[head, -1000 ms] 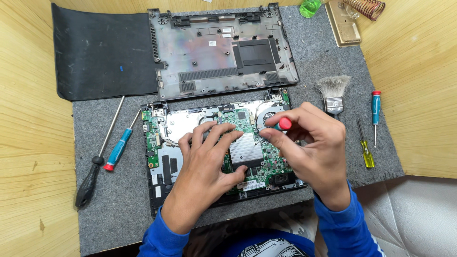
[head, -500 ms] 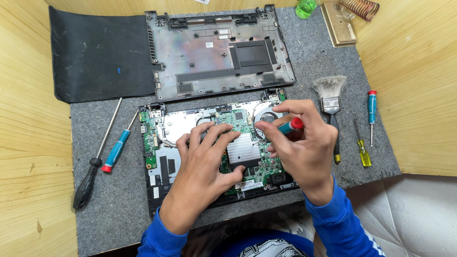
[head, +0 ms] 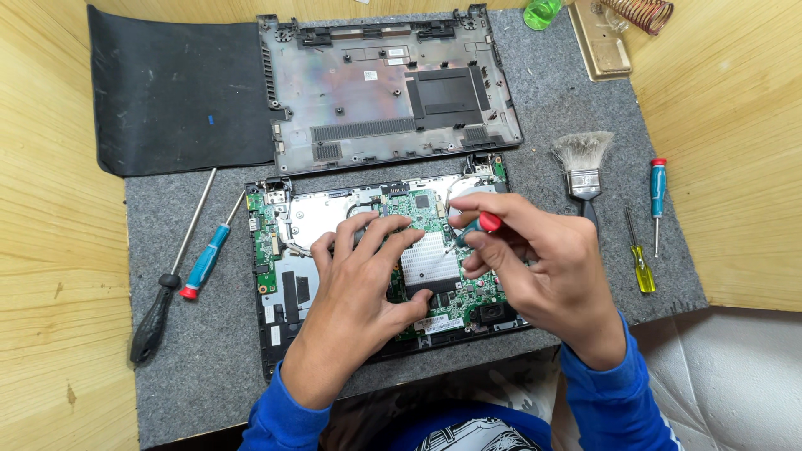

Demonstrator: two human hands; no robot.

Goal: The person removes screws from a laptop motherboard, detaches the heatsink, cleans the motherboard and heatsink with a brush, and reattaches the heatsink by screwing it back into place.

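Note:
An opened laptop base [head: 280,288] lies on the grey felt mat with its green circuit board [head: 418,213] and a silver heat-sink block [head: 430,263] exposed. My left hand [head: 355,292] rests flat on the board, fingers spread just left of the heat sink. My right hand [head: 543,267] pinches a small screwdriver with a red cap [head: 488,221], its tip pointing down to the board near the upper right. The shaft is mostly hidden by my fingers.
The removed bottom cover [head: 384,88] lies behind the laptop, beside a black mat [head: 175,92]. Two screwdrivers [head: 205,259] lie at left. A brush [head: 582,171], a yellow screwdriver [head: 641,263] and a teal one [head: 657,196] lie at right. Wooden walls surround the felt mat [head: 200,367].
My right hand has shifted slightly, turning the red-capped screwdriver over the board. My left hand stays pressed on the board.

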